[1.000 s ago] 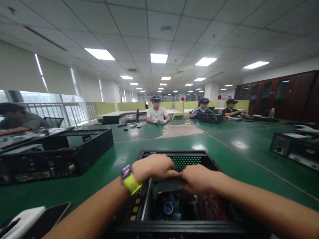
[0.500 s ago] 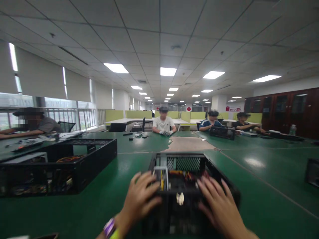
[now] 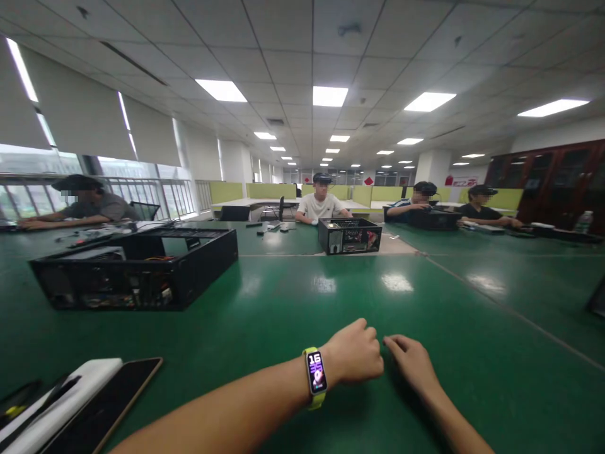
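- Lit ceiling panels run over an office, with a green bench across the foreground.
- Black computer case stands on the bench straight ahead, well apart from the hands, in front of a person in a white shirt.
- Left hand curls into a loose fist over the bench; right hand is just beside it, fingers narrowed — whether either hides something small, I can't tell.
- Handling: the case looks like stiff sheet metal, probably fairly heavy, its smooth walls a bit slippery; the parts inside look fragile, though they are too small to make out well.
- Best hold: both hands low on opposite outer walls — not on inner parts or thin edges.
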Tool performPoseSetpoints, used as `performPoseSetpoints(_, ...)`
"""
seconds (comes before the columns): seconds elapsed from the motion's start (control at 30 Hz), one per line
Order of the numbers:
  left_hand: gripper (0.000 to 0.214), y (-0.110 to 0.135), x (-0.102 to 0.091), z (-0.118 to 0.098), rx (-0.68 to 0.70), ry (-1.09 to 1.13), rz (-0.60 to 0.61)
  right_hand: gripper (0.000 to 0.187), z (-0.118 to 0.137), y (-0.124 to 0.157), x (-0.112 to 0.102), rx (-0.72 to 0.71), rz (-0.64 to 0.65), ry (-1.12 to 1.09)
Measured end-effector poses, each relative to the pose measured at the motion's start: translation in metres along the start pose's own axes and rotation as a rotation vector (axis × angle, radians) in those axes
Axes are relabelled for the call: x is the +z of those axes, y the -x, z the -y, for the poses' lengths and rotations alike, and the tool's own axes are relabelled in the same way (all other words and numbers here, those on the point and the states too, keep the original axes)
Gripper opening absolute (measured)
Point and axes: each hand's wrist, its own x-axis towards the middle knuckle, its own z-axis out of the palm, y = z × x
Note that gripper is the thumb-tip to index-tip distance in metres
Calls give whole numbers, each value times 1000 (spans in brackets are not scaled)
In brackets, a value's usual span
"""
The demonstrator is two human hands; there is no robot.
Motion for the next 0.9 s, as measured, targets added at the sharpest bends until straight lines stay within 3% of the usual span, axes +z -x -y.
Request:
performPoseSetpoints(0.17,15,6,7,-20,-172,148,27,42,15,5,7,-73,35,-109)
performPoseSetpoints(0.33,28,31,31,-25,-618,393,-16,40,28,19,23,-138,110,-142)
performPoseSetpoints(0.43,39,52,52,-22,-796,571,-60,43,26,21,28,-160,140,-162)
performPoseSetpoints(0.6,41,81,75,-9,-939,776,-148,48,15,16,31,-142,124,-203)
performPoseSetpoints(0.9,42,118,94,13,-1171,838,-284,50,3,9,33,-127,-37,-308)
